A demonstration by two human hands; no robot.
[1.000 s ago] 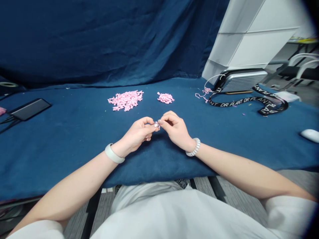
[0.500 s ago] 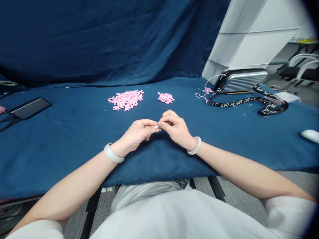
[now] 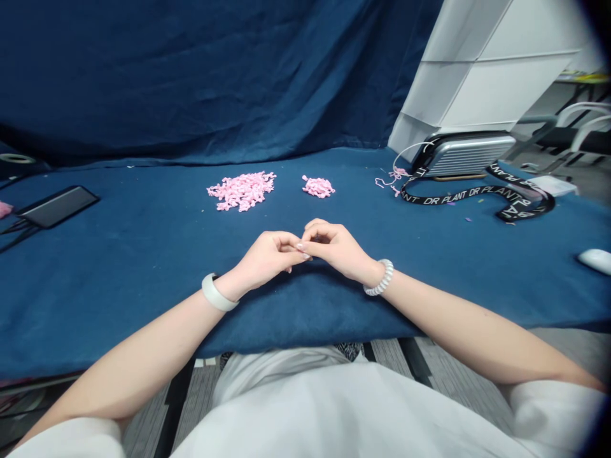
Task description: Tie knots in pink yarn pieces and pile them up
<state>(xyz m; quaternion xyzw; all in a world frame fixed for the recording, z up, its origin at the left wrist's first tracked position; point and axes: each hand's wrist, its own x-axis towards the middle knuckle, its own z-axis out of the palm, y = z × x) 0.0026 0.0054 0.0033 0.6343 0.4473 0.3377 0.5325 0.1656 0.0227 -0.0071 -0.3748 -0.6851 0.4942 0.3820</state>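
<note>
My left hand (image 3: 271, 256) and my right hand (image 3: 338, 249) meet fingertip to fingertip above the front of the blue-covered table (image 3: 157, 254). Both are closed in a pinch, thumbs against forefingers. Whatever lies between the fingertips is too small or too hidden to make out. Beyond my left hand spreads a large heap of small pink knotted pieces (image 3: 242, 191). A smaller pink pile (image 3: 319, 187) lies to its right, straight beyond my right hand.
At left lies a dark flat device (image 3: 60, 207) with cables. On the right are a black lettered lanyard (image 3: 449, 198), a silver ribbed case (image 3: 470, 157), pink thread scraps (image 3: 397, 175) and a white mouse (image 3: 596, 259). A blue curtain (image 3: 191, 76) hangs behind.
Both hands have lowered slightly toward me, and the right fingertips have shifted over the left ones. The pinches stay closed. Both pink piles look the same.
</note>
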